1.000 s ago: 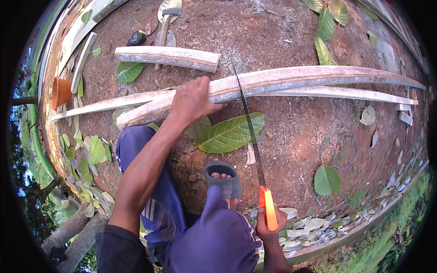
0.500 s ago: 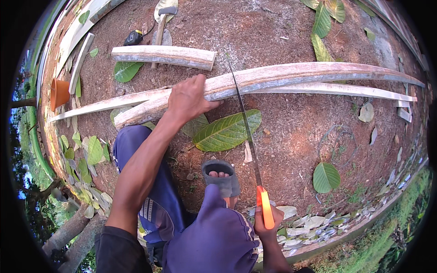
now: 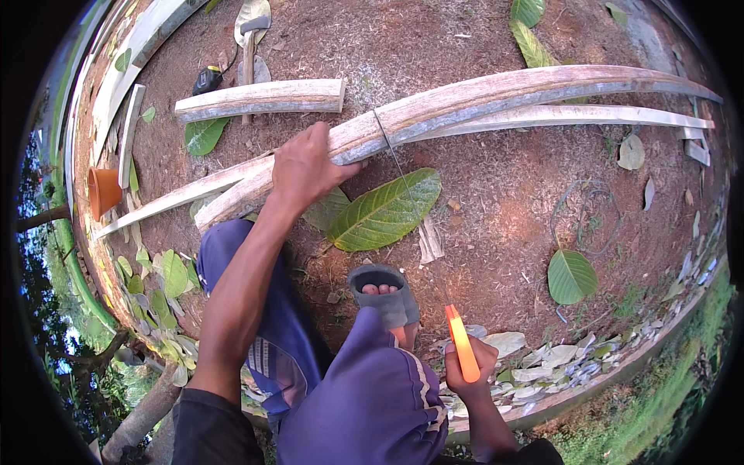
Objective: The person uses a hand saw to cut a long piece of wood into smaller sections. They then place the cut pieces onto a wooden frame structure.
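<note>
My left hand point(image 3: 304, 169) grips a long pale wooden beam point(image 3: 496, 91), its fingers wrapped over the far edge. The beam slants from my left knee toward the far right. In my right hand point(image 3: 474, 363) is a hand saw, held by its orange handle point(image 3: 462, 345) close to my right leg. The thin dark saw blade point(image 3: 396, 161) reaches forward, its far end lying across the beam just right of my left hand. A motion blur hides much of the blade near the handle. Crossing under the beam is a thinner plank point(image 3: 573, 116).
A short cut length of wood point(image 3: 260, 99) lies beyond my left hand, with a hammer point(image 3: 249, 54) and a tape measure point(image 3: 206, 80) behind it. An orange pot point(image 3: 104, 192) stands left. Large leaves point(image 3: 387, 211) and a wire coil point(image 3: 587, 217) lie around my sandalled foot point(image 3: 382, 291).
The saw has been drawn back toward me, so less of its blade extends past the beam. My left hand still holds the beam. The whole view has shifted slightly.
</note>
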A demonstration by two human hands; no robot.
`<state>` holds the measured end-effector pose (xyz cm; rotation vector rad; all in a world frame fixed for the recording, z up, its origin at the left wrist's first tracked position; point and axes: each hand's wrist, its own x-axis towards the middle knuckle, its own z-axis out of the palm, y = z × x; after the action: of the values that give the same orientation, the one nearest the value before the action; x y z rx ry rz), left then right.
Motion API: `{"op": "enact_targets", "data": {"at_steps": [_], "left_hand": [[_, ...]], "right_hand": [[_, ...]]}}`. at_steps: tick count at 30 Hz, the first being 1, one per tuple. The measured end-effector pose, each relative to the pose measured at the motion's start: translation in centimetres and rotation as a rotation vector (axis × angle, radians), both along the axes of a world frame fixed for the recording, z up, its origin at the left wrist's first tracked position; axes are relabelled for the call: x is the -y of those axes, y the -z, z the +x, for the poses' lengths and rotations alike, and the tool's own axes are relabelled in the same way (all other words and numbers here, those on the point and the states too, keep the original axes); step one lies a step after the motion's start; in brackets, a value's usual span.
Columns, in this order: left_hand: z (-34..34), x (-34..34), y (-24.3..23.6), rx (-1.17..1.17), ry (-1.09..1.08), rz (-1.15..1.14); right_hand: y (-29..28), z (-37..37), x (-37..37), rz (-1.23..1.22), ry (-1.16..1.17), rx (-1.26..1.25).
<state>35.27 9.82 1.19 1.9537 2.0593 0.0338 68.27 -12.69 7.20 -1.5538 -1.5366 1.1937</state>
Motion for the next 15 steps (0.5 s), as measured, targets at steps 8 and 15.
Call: {"op": "enact_targets", "data": {"at_steps": [8,15], "left_hand": [[2.0,-1.1,-1.4,-0.059,-0.037,-0.017],[0.8,-0.3,-0.5,-0.073,-0.073,-0.040]], "right_hand": [[3.6,-11.9,-18.8,0.108,0.150,-0.177],[2.3,0.0,0.3,-0.063,-0.024,-0.092]]}}
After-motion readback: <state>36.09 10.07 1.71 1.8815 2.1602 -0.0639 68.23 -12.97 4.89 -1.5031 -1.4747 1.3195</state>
